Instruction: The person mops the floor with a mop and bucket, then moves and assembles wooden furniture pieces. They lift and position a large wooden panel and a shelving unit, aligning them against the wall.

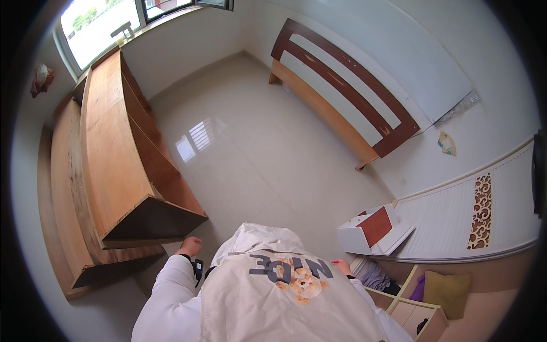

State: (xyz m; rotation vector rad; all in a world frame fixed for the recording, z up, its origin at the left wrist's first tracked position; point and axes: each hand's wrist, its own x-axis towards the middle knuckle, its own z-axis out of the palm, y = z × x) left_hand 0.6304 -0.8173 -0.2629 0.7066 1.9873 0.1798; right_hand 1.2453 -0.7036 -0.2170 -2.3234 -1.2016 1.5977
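Observation:
My left hand (191, 246) hangs beside the near lower corner of a large wooden box frame (105, 137), which stands on its side along the left wall. Its fingers are curled in, and nothing shows in them. A dark band with a small black device sits at that wrist. On the other side of my body, my right hand (342, 267) shows only in part past my cream garment (268, 245); its fingers look loosely stretched and hold nothing visible. Nearest to it is a white nightstand (364, 232) with a red-brown panel.
A second wooden frame (65, 194) leans behind the first. Against the far right wall stands a brown and white headboard (342, 74). White sliding doors (439, 216) line the right, above a shelf unit (404, 285) with an olive cushion (447, 293). Pale floor tiles (250, 137) lie between.

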